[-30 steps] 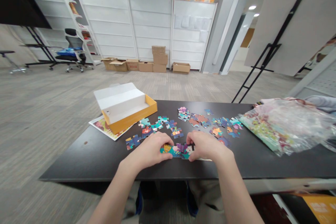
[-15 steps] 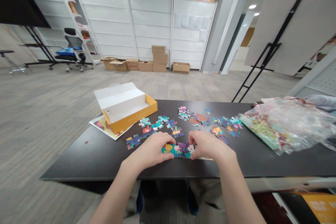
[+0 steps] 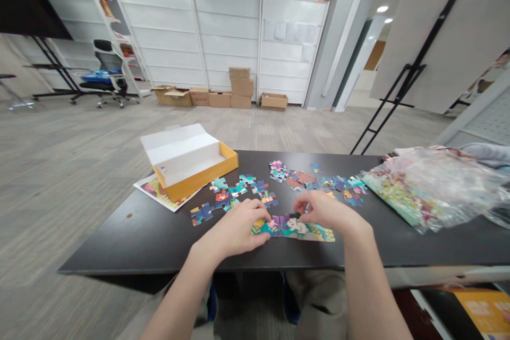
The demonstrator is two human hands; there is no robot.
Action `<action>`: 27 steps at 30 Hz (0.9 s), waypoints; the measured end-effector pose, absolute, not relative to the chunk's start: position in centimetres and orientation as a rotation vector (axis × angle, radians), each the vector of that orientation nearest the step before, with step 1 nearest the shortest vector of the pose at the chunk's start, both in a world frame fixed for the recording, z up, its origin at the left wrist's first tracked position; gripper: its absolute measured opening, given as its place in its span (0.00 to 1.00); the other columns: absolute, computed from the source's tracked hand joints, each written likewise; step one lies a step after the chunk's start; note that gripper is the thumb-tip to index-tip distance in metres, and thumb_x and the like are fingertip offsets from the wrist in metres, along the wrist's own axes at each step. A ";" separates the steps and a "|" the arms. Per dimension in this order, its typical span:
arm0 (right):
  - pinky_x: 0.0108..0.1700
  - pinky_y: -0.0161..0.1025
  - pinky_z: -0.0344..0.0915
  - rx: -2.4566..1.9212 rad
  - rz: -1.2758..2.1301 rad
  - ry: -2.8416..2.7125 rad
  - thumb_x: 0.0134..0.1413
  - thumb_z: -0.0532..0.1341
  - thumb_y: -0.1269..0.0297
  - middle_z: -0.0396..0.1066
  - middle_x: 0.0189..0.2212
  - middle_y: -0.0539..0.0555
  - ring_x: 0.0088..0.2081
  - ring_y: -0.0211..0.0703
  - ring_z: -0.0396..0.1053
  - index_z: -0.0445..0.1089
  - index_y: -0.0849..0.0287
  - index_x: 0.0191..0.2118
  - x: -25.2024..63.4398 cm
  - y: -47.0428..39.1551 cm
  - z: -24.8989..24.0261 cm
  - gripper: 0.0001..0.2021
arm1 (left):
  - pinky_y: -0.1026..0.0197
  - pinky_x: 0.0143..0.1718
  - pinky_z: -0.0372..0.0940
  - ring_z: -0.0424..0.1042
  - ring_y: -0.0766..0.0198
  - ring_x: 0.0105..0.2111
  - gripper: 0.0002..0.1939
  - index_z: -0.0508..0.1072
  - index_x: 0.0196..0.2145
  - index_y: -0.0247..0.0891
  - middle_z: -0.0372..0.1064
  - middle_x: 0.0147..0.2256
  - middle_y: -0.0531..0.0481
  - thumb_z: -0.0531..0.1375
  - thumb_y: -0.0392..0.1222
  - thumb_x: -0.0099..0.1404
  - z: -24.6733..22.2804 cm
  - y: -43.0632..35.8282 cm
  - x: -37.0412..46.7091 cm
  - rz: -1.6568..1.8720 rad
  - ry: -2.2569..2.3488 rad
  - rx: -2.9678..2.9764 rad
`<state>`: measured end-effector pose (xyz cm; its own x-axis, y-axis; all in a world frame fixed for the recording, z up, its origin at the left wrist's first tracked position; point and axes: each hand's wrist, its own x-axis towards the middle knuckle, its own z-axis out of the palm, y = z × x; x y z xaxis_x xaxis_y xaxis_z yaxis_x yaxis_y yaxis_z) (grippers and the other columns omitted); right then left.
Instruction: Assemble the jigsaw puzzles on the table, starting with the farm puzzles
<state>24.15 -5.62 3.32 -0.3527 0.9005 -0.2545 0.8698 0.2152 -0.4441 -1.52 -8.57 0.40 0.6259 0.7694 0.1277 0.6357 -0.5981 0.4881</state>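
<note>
A joined strip of jigsaw puzzle pieces (image 3: pixel 297 226), showing a white animal, purple shapes and teal and yellow plants, lies along the near part of the dark table. My left hand (image 3: pixel 241 223) grips its left end, thumb at the lower edge and fingers over the top. Just above the middle of the strip hovers my right hand (image 3: pixel 329 211), its fingers bent and thumb slightly apart. Loose puzzle pieces (image 3: pixel 223 199) lie beyond my left hand, and more pieces (image 3: pixel 305 179) spread behind my right. Part of the strip is hidden under my left fingers.
An open yellow box (image 3: pixel 199 175) with a white lid rests on a picture sheet (image 3: pixel 153 187) at the left. Clear plastic bags (image 3: pixel 442 183) with a colourful print cover the table's right end. The table's near edge (image 3: pixel 274 265) runs before my knees.
My right hand has let go of the strip and shifted right and up, uncovering the white animal and the right end. My left hand and the strip have moved slightly right.
</note>
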 end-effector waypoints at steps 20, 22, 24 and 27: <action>0.31 0.33 0.64 -1.801 0.962 -2.328 0.38 0.69 0.72 0.77 0.29 0.52 0.31 0.42 0.73 0.77 0.60 0.31 24.7 -5.4 2.6 0.08 | 0.52 0.53 0.64 0.70 0.54 0.47 0.11 0.78 0.43 0.43 0.73 0.43 0.48 0.66 0.47 0.64 0.7 -8.6 3.8 0.430 0.969 2.577; 0.31 0.33 0.64 -1.810 0.953 -2.327 0.37 0.69 0.72 0.77 0.28 0.52 0.31 0.42 0.73 0.77 0.60 0.31 24.7 -5.3 2.3 0.08 | 0.52 0.53 0.64 0.70 0.54 0.47 0.11 0.78 0.43 0.43 0.72 0.43 0.48 0.66 0.47 0.64 0.6 -8.6 3.9 0.445 0.977 2.586; 0.30 0.33 0.63 -1.812 0.945 -2.332 0.37 0.69 0.73 0.77 0.28 0.51 0.31 0.42 0.73 0.77 0.60 0.31 24.8 -5.2 2.1 0.09 | 0.51 0.54 0.63 0.70 0.54 0.47 0.10 0.78 0.43 0.43 0.72 0.43 0.48 0.65 0.46 0.65 0.4 -8.7 4.0 0.453 0.991 2.596; 0.30 0.32 0.64 -1.799 0.956 -2.340 0.37 0.69 0.74 0.77 0.28 0.51 0.31 0.41 0.73 0.77 0.61 0.31 24.7 -5.1 2.0 0.09 | 0.50 0.55 0.63 0.70 0.54 0.47 0.10 0.78 0.44 0.43 0.72 0.44 0.48 0.65 0.45 0.64 0.3 -8.8 4.0 0.466 1.003 2.600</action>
<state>24.74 -5.14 2.03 -0.3272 0.8863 -0.3276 0.8623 0.1383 -0.4872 4.05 -8.79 0.27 0.7013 0.6883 0.1854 0.5857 -0.7046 0.4006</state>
